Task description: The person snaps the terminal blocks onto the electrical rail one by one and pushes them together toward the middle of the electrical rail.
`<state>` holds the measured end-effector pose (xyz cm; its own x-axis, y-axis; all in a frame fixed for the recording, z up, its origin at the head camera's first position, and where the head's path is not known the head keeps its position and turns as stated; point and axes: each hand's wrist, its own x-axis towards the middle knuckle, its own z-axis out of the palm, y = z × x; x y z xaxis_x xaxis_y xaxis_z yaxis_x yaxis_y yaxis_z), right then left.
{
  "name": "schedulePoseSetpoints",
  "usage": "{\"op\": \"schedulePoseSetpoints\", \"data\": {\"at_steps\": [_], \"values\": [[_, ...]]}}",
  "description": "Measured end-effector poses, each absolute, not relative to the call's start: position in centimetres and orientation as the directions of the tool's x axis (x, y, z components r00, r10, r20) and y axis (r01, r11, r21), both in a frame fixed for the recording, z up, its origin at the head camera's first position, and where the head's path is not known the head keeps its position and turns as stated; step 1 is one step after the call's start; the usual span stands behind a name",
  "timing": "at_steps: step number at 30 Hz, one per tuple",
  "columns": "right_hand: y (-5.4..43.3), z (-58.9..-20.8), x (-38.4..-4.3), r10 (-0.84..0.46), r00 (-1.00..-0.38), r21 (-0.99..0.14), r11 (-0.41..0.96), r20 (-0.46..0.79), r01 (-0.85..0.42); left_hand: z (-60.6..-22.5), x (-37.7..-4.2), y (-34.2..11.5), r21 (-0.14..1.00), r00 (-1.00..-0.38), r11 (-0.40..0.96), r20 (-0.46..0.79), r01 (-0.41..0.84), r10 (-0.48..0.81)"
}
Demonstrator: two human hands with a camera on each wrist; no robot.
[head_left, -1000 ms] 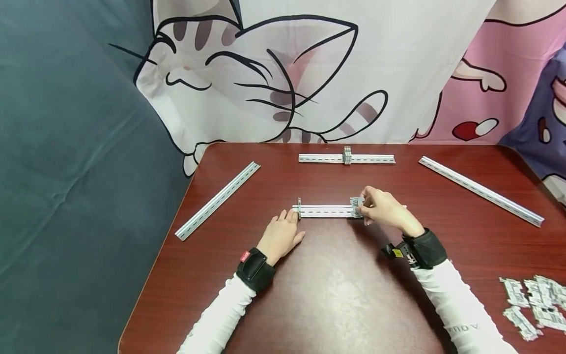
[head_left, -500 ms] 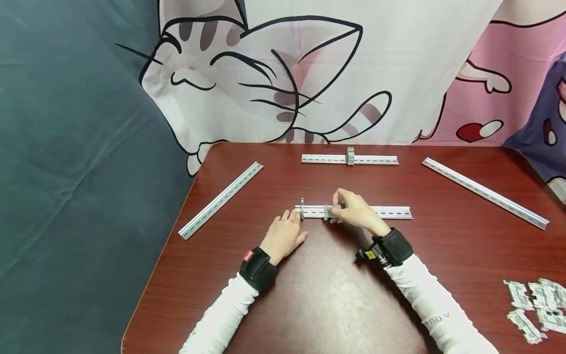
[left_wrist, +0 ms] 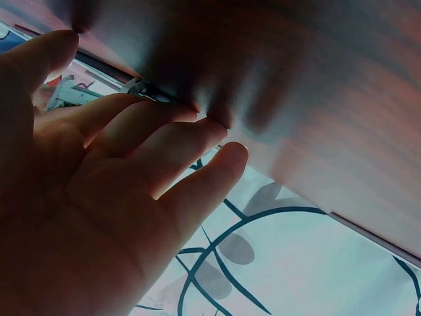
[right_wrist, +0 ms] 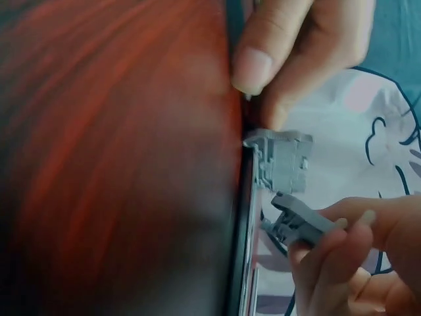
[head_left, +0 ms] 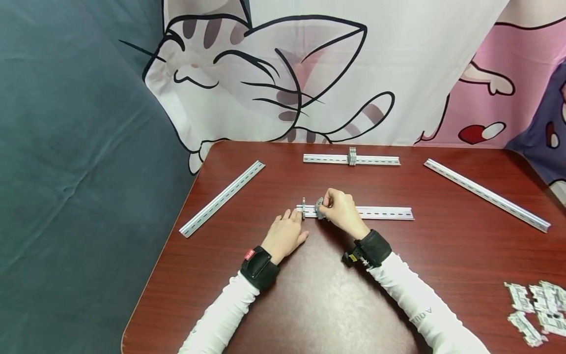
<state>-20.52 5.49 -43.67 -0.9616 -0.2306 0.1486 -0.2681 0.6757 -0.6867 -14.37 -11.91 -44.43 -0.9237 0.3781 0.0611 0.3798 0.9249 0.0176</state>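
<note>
A slotted metal DIN rail [head_left: 384, 213] lies crosswise on the table. One thin grey DIN-rail terminal block [head_left: 303, 208] stands upright on its left end. My left hand [head_left: 283, 238] rests beside that end, fingers extended and fingertips at the rail; the left wrist view shows its palm and spread fingers [left_wrist: 191, 151]. My right hand [head_left: 344, 212] pinches a second grey terminal block [head_left: 319, 208] over the rail, just right of the first. In the right wrist view this held block [right_wrist: 302, 220] is tilted, with a small gap to the standing block [right_wrist: 283, 161].
Behind lies another rail [head_left: 380, 160] carrying a cluster of blocks [head_left: 352, 156]. Bare rails slant at the left [head_left: 223, 199] and right [head_left: 486, 195]. Several loose terminal blocks [head_left: 526, 327] lie at the right front. A printed curtain [head_left: 336, 73] hangs behind the table.
My right hand has moved left along the rail with the terminal block, close to the standing one, uncovering the rail's right part. My left hand has stayed at the rail's left end.
</note>
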Motion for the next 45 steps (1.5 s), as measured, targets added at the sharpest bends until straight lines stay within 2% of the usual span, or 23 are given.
{"op": "schedulePoseSetpoints", "data": {"at_steps": [4,10,14,21,30,45], "values": [[5.1,-43.6,-20.3,-0.213,-0.961,-0.679,0.682,0.174,-0.274,-44.3,-14.4,-11.7,0.009,-0.922,0.923,0.059,0.384,0.382],[4.7,-43.2,-20.2,-0.18,-0.97,-0.609,0.755,0.164,-0.243,-44.0,-14.5,-11.4,-0.003,-0.922,0.924,0.055,0.383,0.383],[4.6,-43.3,-20.3,-0.189,-0.978,-0.581,0.788,0.086,-0.204,-44.2,-14.5,-11.4,-0.011,-0.919,0.921,0.065,0.39,0.39],[4.1,-43.4,-20.5,-0.186,-0.982,-0.454,0.879,-0.039,-0.148,-44.4,-14.4,-11.2,-0.026,-0.916,0.92,0.082,0.392,0.392],[3.2,-43.4,-20.9,-0.19,-0.96,-0.38,0.92,-0.206,-0.101,-44.5,-14.5,-11.3,-0.032,-0.914,0.919,0.101,0.393,0.394],[2.2,-42.9,-21.5,-0.182,-0.931,-0.326,0.942,-0.315,-0.074,-45.0,-14.5,-11.3,-0.047,-0.916,0.924,0.121,0.38,0.383]]}}
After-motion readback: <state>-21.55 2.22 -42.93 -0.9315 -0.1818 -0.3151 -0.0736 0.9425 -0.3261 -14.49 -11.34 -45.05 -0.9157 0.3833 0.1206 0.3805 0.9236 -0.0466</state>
